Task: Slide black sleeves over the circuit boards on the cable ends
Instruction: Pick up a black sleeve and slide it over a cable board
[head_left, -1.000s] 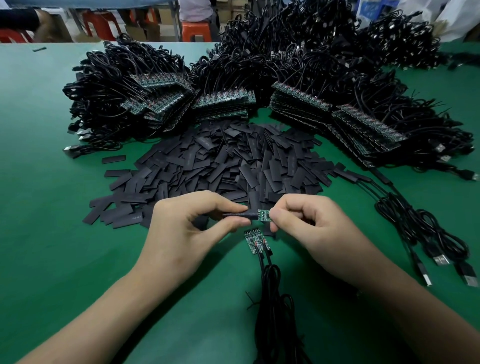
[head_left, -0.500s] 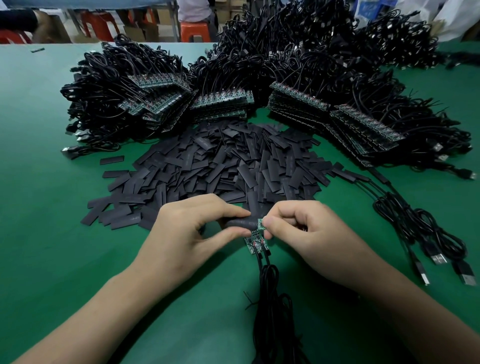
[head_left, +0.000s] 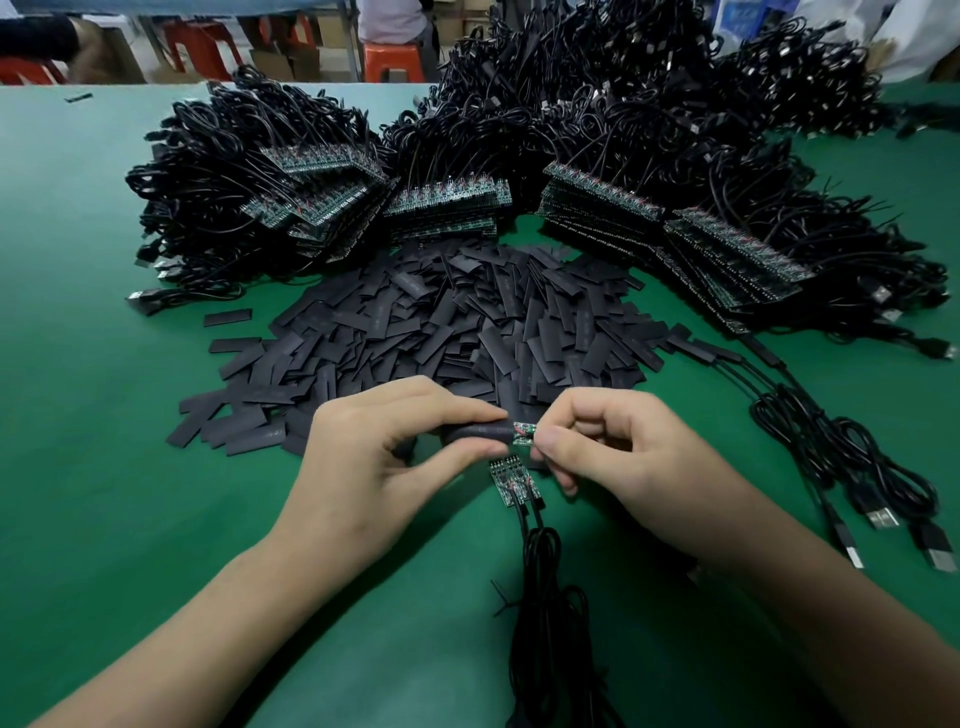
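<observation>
At the frame's centre the left hand pinches a sleeve, seemingly light, soft and easily flattened, so best squeezed by its edges, while the right hand pinches the stiff, likely fragile board at its mouth.
</observation>
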